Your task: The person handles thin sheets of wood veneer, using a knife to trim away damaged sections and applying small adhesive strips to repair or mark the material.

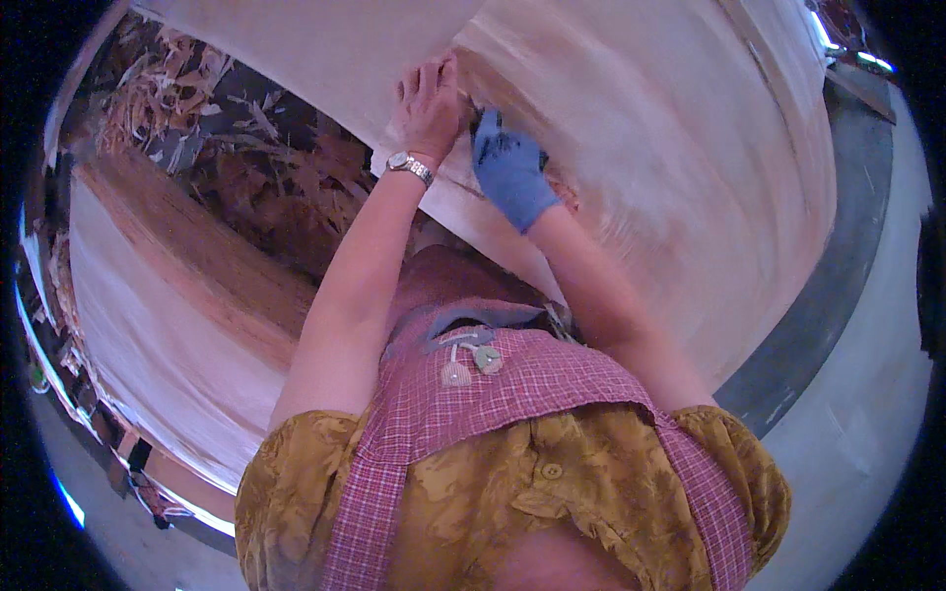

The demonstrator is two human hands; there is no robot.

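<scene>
A wide stack of pale, thin wood veneer sheets (650, 138) spreads in front of me, with a reddish-brown streak running across its top. My left hand (430, 106), bare and wearing a metal-band watch (410, 167), lies on the veneer with its fingers stretched forward. Close on its right, my right hand (510, 169) wears a blue glove and is closed. Something small and dark shows at the glove's fingertips, beside my left hand; its kind is too indistinct to tell. Both hands are near the edge of the sheets.
Left of the sheets, torn veneer scraps (177, 98) litter a dark gap. Another pale veneer stack (168, 325) with a rough brown edge stands at the left. A dark grey strip (828, 305) curves along the right, beside the grey floor (867, 414).
</scene>
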